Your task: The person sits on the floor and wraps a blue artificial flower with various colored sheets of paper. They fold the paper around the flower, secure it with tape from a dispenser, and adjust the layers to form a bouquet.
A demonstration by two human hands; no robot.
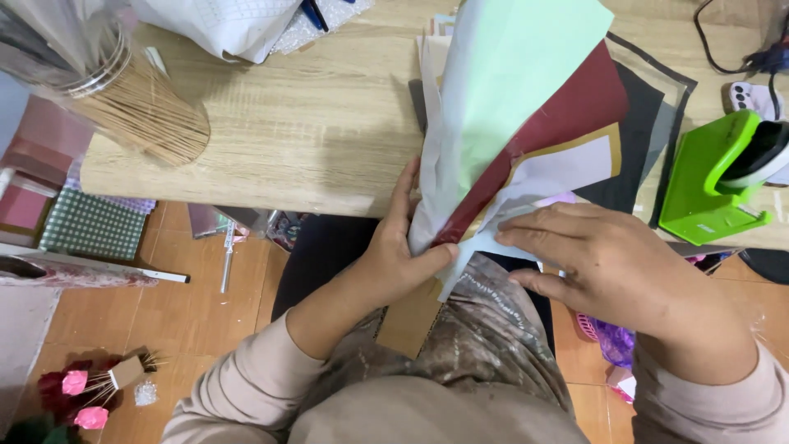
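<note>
Pale, grainy wood-laminate tabletop [312, 123] fills the far half of the view, with terracotta floor tiles [189, 304] below its near edge. At that edge a fanned sheaf of smooth paper sheets [526, 107] leans over the table (mint green on top, then dark maroon, tan and lilac beneath, with black sheets lying flat behind). The left hand [399, 255] pinches the sheaf's near end, thumb on the front and fingers behind the white outer sheet. The right hand [600, 263] lies flat, fingers stretched across the lilac sheet, pressing rather than clenching. A brown cardboard strip [411, 316] hangs below the left hand. Far left, a clear jar of thin wooden sticks [144, 103] lies tilted. At the right edge sits a glossy bright-green plastic tape dispenser [711, 181].
</note>
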